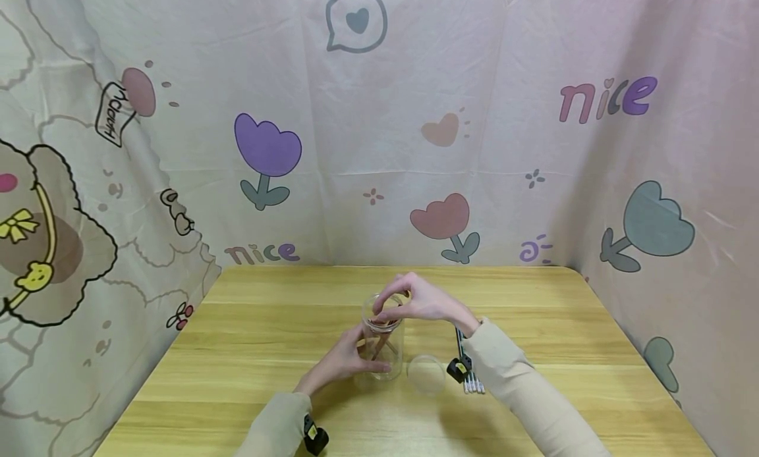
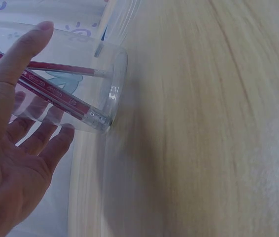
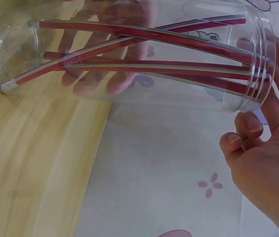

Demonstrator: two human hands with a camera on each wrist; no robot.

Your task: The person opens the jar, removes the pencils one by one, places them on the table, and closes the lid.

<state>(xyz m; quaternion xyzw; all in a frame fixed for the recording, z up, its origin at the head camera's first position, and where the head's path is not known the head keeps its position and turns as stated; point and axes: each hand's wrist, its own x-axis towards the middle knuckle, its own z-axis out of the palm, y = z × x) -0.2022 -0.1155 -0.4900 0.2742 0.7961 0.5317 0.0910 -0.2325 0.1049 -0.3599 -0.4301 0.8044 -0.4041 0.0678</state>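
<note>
A clear cylindrical jar (image 1: pixel 384 351) stands on the table with several red-and-silver striped pencils (image 3: pixel 154 66) leaning crosswise inside. Low on its side, my left hand (image 1: pixel 340 361) grips the jar, thumb in front and fingers behind, as the left wrist view also shows. My right hand (image 1: pixel 415 299) is over the jar's mouth from the right, its thumb and index finger bent at the rim (image 3: pixel 262 74). Near those fingers, the pencils' upper ends reach about rim level. Whether the fingertips pinch a pencil is hidden.
A round clear lid (image 1: pixel 425 375) lies right of the jar. Beyond it, partly under the right forearm, several slim sticks with silvery ends (image 1: pixel 473 383) lie side by side. Black cameras are strapped to both wrists. A printed curtain (image 1: pixel 356 147) hangs behind the wooden table (image 1: pixel 267 299).
</note>
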